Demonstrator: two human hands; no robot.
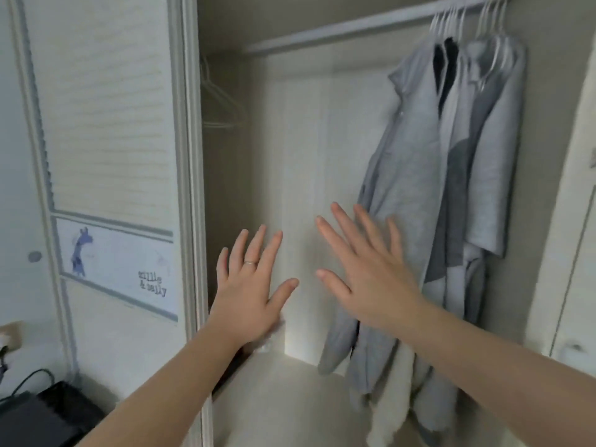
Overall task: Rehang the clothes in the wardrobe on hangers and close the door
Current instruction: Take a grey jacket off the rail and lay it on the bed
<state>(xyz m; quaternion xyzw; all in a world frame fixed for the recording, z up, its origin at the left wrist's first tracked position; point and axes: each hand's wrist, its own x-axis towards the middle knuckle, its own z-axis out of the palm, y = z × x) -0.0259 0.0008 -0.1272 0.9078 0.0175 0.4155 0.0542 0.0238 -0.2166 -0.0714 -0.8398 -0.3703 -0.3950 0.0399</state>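
My hands are both spread wide and hold nothing. The left hand hovers with fanned fingers just inside the left jamb of the wardrobe. The right hand is raised flat beside the grey clothes; blur keeps me from saying whether its fingertips touch the cloth.

The clothes hang bunched at the right end of the rail on white hangers. A few empty hangers sit in shadow at the left end. Below the grey hems shows a white fluffy piece, and I cannot tell whether it hangs or lies loose.

I judge the hanging to be nearly done, with tidying and closing left. To do that well, I would sweep the long sleeves and the fluffy piece back with the flat right hand, so that nothing drapes past the front edge where a door could trap it. Then I would draw both hands clear of the opening before anything moves.

The louvred door stands to the left, and another door with a knob shows at the right edge. I cannot tell which one covers this bay. I would test gently, hold the knob or outer edge, keep my fingers off the jamb, and close slowly while watching the cloth.
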